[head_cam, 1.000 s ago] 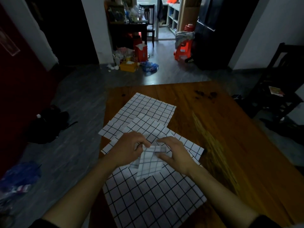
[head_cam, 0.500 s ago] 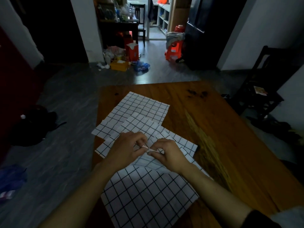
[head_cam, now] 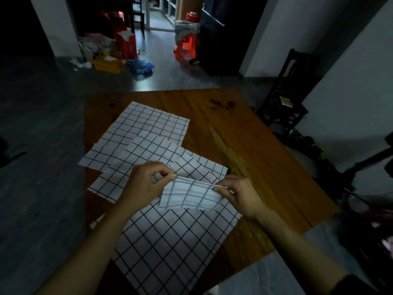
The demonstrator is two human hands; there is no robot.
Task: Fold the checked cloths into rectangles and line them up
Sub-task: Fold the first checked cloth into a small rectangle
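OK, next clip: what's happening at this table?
A person is folding checked cloths on a wooden table. The left hand and right hand pinch the two ends of a small checked cloth, stretched between them above a large checked cloth lying flat. More checked cloths lie overlapping farther back, not yet lined up.

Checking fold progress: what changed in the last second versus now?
The small folded black-and-white checked cloth, bunched between close-set hands a second ago, is now pulled out wide. The left hand and right hand have moved apart, each pinching a top corner, with the cloth hanging below a taut top edge. The larger checked cloths on the brown wooden table lie as before.
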